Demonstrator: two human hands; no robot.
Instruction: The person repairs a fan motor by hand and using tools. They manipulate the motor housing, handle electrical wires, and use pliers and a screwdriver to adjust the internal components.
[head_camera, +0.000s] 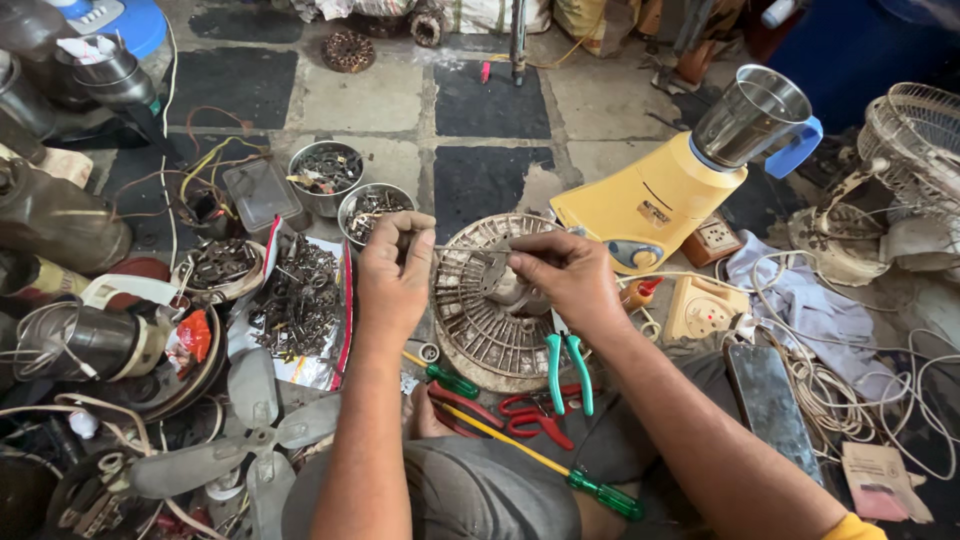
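My left hand (393, 268) and my right hand (563, 272) pinch the two ends of a thin metal rod (470, 250), held level between them. Right under the rod lies a round, dusty fan grille (480, 320) with a grey hub at its middle. Both hands hover just above the grille. Below the hands, near my knees, lie teal-handled pliers (566, 370), red-handled pliers (527, 418) and a long yellow screwdriver with a green handle (560, 470).
A yellow mixer base with a steel jar (690, 170) stands behind the grille. Two steel bowls (350, 190) and a sheet with several small metal parts (298, 300) lie left. A grey fan blade (240, 440), a phone (770, 400), white cords (840, 390) and a fan cage (915, 140) surround me.
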